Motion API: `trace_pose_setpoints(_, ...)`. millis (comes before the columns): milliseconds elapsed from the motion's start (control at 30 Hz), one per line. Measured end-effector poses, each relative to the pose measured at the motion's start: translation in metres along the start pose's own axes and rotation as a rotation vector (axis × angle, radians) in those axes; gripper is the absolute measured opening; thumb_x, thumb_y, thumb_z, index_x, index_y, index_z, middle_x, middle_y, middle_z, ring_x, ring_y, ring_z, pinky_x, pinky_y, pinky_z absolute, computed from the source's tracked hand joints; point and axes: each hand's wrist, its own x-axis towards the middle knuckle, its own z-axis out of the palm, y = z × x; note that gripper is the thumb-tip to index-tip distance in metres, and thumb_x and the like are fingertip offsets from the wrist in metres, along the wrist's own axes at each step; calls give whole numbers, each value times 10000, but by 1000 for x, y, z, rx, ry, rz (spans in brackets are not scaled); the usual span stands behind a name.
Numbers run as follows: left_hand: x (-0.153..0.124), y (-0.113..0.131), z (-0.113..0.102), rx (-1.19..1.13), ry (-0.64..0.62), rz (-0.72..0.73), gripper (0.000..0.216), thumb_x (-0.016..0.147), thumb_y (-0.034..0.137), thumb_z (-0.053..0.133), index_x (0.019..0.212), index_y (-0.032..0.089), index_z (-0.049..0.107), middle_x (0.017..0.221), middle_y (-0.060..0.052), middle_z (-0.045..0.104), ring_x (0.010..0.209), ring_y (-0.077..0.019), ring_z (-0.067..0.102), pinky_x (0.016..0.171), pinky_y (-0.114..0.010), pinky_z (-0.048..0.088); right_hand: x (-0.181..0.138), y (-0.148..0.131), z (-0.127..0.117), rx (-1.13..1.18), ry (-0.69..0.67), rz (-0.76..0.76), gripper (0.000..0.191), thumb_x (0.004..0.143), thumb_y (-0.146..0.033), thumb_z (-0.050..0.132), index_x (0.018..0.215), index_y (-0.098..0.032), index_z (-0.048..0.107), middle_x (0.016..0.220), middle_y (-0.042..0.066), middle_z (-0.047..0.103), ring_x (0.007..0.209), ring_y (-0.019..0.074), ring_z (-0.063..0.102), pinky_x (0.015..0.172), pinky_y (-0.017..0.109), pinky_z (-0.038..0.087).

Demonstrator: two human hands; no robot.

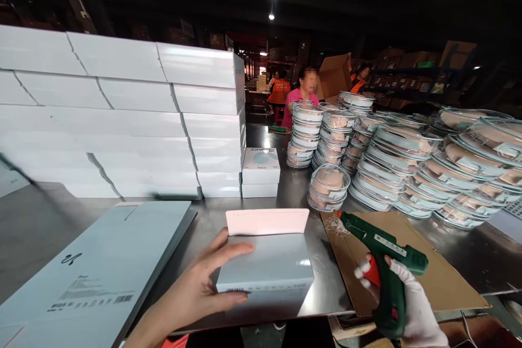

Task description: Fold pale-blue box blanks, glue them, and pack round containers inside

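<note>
My left hand (196, 288) grips the left side of a pale blue-grey box (267, 263) lying on the steel table, thumb on top. The box's pink flap (267, 221) stands open at its far edge. My right hand (411, 310), in a white glove, is closed round the handle of a green glue gun (381, 253). A gloved finger rests by the red trigger. The gun's nozzle points left, over a brown cardboard sheet (444, 277) with glue specks on it.
A stack of flat pale blue box blanks (93, 277) lies at the left. White boxes (122, 119) are piled high behind it. Stacks of round clear-lidded containers (408, 168) fill the right. A person in pink (302, 99) sits across the table.
</note>
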Motion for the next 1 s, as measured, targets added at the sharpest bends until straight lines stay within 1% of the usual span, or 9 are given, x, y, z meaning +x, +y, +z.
trace_pose_setpoints(167,14,30,-15,-132,-66,46,563,670,231,932,1195,376,790,1294,-88,741,1154,-327,745,954,-409,622,19,-30,-59,-654,331,-13,406,610,-683,807,669,-282,778,654,100,780,708,365,777,588,415,618)
trace_pose_setpoints(267,17,38,-19,-177,-65,42,538,669,215,931,1167,374,803,1264,-85,747,1134,-319,751,945,-393,626,13,-40,-36,-856,338,-170,376,524,-574,905,724,-278,789,724,96,790,719,331,756,615,365,600)
trace_pose_setpoints(333,16,38,-20,-192,-53,47,526,675,221,930,1162,374,805,1216,-82,756,1120,-315,751,942,-390,626,6,-32,6,-877,145,-375,699,619,-641,869,1196,-268,740,1052,116,811,926,318,763,871,398,606)
trace_pose_setpoints(400,14,35,-19,-186,-39,61,527,680,224,935,1167,377,800,1189,-77,753,1112,-309,751,937,-381,628,3,-19,51,-789,-262,-555,1051,734,-654,827,1601,-330,329,1486,127,615,1302,302,636,1132,468,463)
trace_pose_setpoints(500,11,29,-9,-185,26,151,475,725,263,935,1167,354,785,1215,-91,721,1130,-313,740,934,-381,628,4,1,92,-753,-722,-723,1076,844,-569,795,1620,-504,52,1619,65,474,1496,250,437,1212,502,332)
trace_pose_setpoints(600,9,19,10,-257,171,272,488,861,441,819,1292,380,598,1340,-103,597,1260,-337,667,992,-454,597,5,12,95,-795,-743,-832,879,890,-444,786,1583,-517,249,1419,53,662,1417,253,543,1180,476,391)
trace_pose_setpoints(700,7,12,23,-330,260,379,594,965,499,670,1418,513,287,1305,-55,526,1328,-297,608,1056,-527,552,2,14,91,-854,-726,-905,750,882,-292,763,1520,-470,413,1455,71,625,1361,274,599,1098,427,498)
trace_pose_setpoints(867,5,22,5,-182,53,377,304,983,220,674,1231,391,708,1196,-76,572,1440,-331,487,1109,-454,523,-5,9,110,-989,-891,-1163,611,858,-173,723,1416,-349,547,1196,66,706,1355,282,567,1126,449,482)
trace_pose_setpoints(1000,12,34,-7,-132,-62,384,238,932,190,728,1132,309,778,1298,-118,622,1532,-357,361,1210,-541,395,-3,5,120,-1088,-947,-1284,552,927,-133,659,1436,-297,519,1294,79,685,1379,236,512,1202,472,395)
